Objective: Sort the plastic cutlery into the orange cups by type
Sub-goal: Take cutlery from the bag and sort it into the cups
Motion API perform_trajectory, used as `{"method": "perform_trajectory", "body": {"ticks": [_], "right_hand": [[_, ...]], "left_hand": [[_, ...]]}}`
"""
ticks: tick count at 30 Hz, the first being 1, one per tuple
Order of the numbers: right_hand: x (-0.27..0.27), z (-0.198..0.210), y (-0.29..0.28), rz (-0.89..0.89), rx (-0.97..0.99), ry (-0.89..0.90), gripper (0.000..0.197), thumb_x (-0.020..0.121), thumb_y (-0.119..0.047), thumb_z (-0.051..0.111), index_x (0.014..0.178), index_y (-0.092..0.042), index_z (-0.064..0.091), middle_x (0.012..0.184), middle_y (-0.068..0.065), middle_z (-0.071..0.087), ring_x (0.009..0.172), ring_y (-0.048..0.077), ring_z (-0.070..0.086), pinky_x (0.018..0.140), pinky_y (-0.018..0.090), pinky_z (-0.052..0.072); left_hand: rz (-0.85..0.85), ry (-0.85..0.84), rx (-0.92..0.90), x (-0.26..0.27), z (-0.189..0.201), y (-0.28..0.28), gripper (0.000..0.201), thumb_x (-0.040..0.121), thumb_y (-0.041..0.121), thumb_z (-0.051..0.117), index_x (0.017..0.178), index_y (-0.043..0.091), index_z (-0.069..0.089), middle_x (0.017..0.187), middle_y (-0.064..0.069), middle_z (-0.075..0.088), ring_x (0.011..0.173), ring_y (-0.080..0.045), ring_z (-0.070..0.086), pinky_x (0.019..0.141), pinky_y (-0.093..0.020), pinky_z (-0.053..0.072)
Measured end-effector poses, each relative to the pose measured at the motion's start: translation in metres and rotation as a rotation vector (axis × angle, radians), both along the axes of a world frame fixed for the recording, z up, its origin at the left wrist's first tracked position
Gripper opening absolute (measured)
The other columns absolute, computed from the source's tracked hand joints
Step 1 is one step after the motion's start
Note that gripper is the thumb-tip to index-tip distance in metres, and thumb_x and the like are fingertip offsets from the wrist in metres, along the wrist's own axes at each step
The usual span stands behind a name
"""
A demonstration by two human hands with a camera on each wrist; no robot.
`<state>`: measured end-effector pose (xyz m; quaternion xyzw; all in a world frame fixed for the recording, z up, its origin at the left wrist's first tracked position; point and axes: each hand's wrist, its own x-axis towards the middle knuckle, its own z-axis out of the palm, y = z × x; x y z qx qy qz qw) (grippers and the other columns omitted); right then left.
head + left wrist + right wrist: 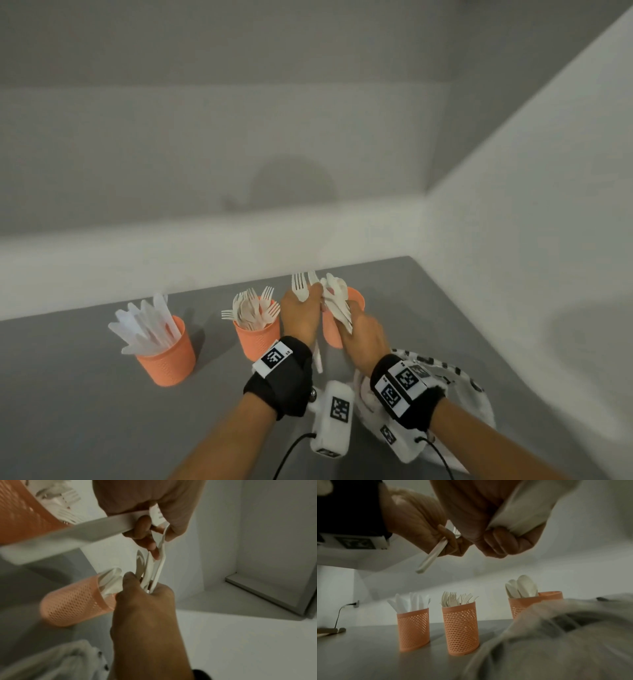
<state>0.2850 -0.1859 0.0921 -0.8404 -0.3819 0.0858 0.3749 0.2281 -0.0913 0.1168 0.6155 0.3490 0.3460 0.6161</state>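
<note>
Three orange mesh cups stand in a row on the grey table: one with knives (166, 353), one with forks (258, 337), and one with spoons (356, 301) partly hidden behind my hands. My left hand (313, 294) grips white forks (299, 287), tines up, above the gap between the fork and spoon cups. In the left wrist view its fingertips (152, 547) also pinch a piece in the bundle. My right hand (346, 318) is fisted around that bundle of mixed white cutlery (337, 301), right beside the left hand. The fork handles (431, 557) stick out below the left fist.
A white bag with dark print (472, 404) lies crumpled on the table under my right wrist. White walls close the table at the back and right. A cable and wall socket (353, 603) sit far left.
</note>
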Motion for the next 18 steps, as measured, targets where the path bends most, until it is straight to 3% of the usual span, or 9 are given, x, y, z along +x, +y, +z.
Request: {"method": "perform_trajectory", "body": {"ticks": [2,5,7,11,13,14,16,18], "right_hand": [[0.009,0.004,-0.002,0.039,0.025,0.022,0.037,0.098,-0.029,0.042,0.132,-0.015,0.041,0.106,0.009,0.061,0.076,0.016,0.053,0.053,0.01,0.032],[0.022,0.002,-0.002,0.062,0.003,0.041,0.039,0.097,-0.03,0.043,0.133,-0.017,0.041,0.109,0.011,0.063,0.091,0.026,0.06,0.069,0.024,0.039],[0.034,-0.004,-0.001,0.081,0.033,0.087,0.038,0.096,-0.037,0.043,0.13,-0.019,0.044,0.097,0.003,0.064,0.084,0.022,0.06,0.073,0.032,0.046],[0.061,-0.009,-0.006,0.113,0.076,0.164,0.022,0.096,-0.029,0.048,0.112,-0.018,0.058,0.086,-0.005,0.063,0.08,0.015,0.06,0.074,0.031,0.046],[0.071,-0.009,-0.012,0.116,0.138,0.272,0.015,0.096,-0.028,0.048,0.088,-0.024,0.059,0.066,-0.016,0.06,0.063,0.002,0.055,0.066,0.029,0.043],[0.074,-0.008,-0.014,0.112,0.179,0.356,0.021,0.096,-0.029,0.046,0.079,-0.023,0.057,0.051,-0.016,0.055,0.05,-0.002,0.049,0.058,0.027,0.039],[0.076,-0.001,-0.019,0.116,0.221,0.539,0.031,0.097,-0.036,0.042,0.076,-0.016,0.054,0.037,-0.01,0.043,0.033,0.002,0.036,0.041,0.021,0.029],[0.078,0.005,-0.022,0.16,0.222,0.661,0.04,0.097,-0.044,0.035,0.084,-0.014,0.058,0.039,-0.008,0.042,0.032,0.006,0.03,0.034,0.017,0.024]], "left_hand": [[-0.046,-0.018,-0.055,0.011,0.002,-0.003,0.015,0.089,0.014,0.054,0.083,0.004,0.063,0.069,-0.006,0.061,0.052,-0.008,0.055,0.048,-0.018,0.041],[-0.087,-0.023,-0.098,0.03,0.006,-0.004,0.022,0.093,0.015,0.05,0.074,0.01,0.06,0.062,-0.003,0.055,0.048,-0.009,0.05,0.05,-0.021,0.037],[-0.051,-0.086,-0.112,0.038,0.01,-0.003,0.03,0.097,0.018,0.044,0.072,0.013,0.06,0.055,0.002,0.054,0.042,-0.004,0.048,0.051,-0.022,0.036],[0.074,-0.289,-0.148,0.039,0.036,0.014,0.032,0.1,0.027,0.034,0.079,0.016,0.054,0.045,0.006,0.049,0.041,-0.005,0.052,0.054,-0.024,0.046],[0.11,-0.38,-0.16,0.035,0.049,0.029,0.029,0.1,0.031,0.036,0.081,0.017,0.052,0.042,0.007,0.041,0.036,-0.008,0.048,0.047,-0.024,0.048],[0.118,-0.378,-0.14,0.033,0.053,0.036,0.026,0.098,0.032,0.039,0.08,0.017,0.051,0.042,0.008,0.038,0.034,-0.007,0.042,0.041,-0.021,0.043],[0.087,-0.276,-0.07,0.029,0.054,0.044,0.02,0.094,0.032,0.05,0.079,0.019,0.051,0.043,0.011,0.035,0.035,-0.005,0.03,0.036,-0.017,0.03],[-0.02,-0.112,-0.011,0.029,0.048,0.041,0.013,0.089,0.03,0.059,0.082,0.019,0.056,0.051,0.009,0.039,0.035,-0.003,0.027,0.036,-0.015,0.025]]}}
